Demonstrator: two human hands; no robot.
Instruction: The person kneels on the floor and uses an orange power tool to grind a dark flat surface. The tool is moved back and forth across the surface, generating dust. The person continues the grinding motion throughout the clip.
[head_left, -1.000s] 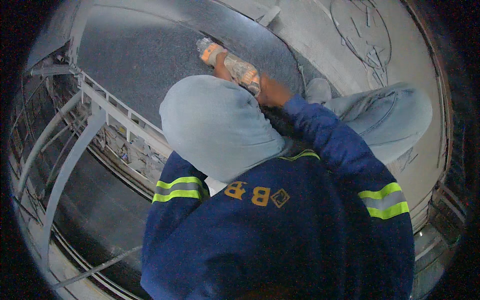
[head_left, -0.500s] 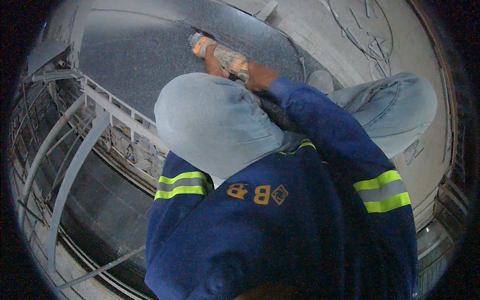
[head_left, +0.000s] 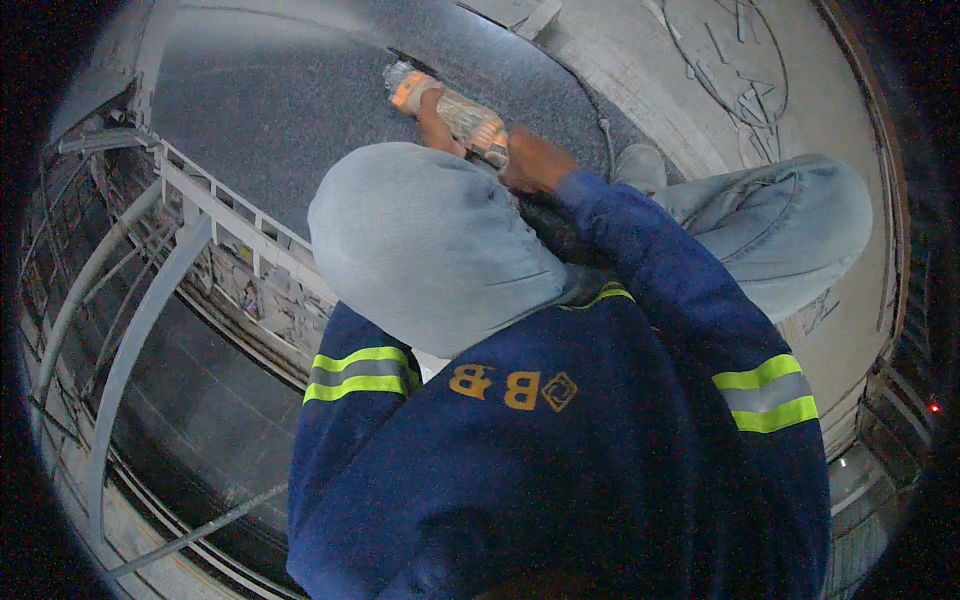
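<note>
A dusty orange-and-grey power tool shaped like an angle grinder point(head_left: 470, 118) lies slantwise over a dark speckled slab point(head_left: 270, 110), beyond my raised left knee. Around its front part, near the head, my left hand point(head_left: 434, 122) is closed; the knee hides part of that arm. My right hand point(head_left: 535, 160) grips the rear end of the body. The tool's head meets the slab beside a short dark line point(head_left: 412, 62). Whatever disc or bit it carries cannot be made out. Pale dust spreads over the slab's far left.
A dark cable point(head_left: 590, 95) runs along the slab's right side, near my shoe point(head_left: 640, 165). On the dusty floor at the far right lie a looped cable point(head_left: 785, 80) and thin offcuts point(head_left: 755, 95). Metal framework point(head_left: 235, 210) with curved bars borders the slab's left edge.
The grinder and both hands have shifted slightly to the right in the picture. More of the dark line shows beside the tool's head. Both hands keep their grip.
</note>
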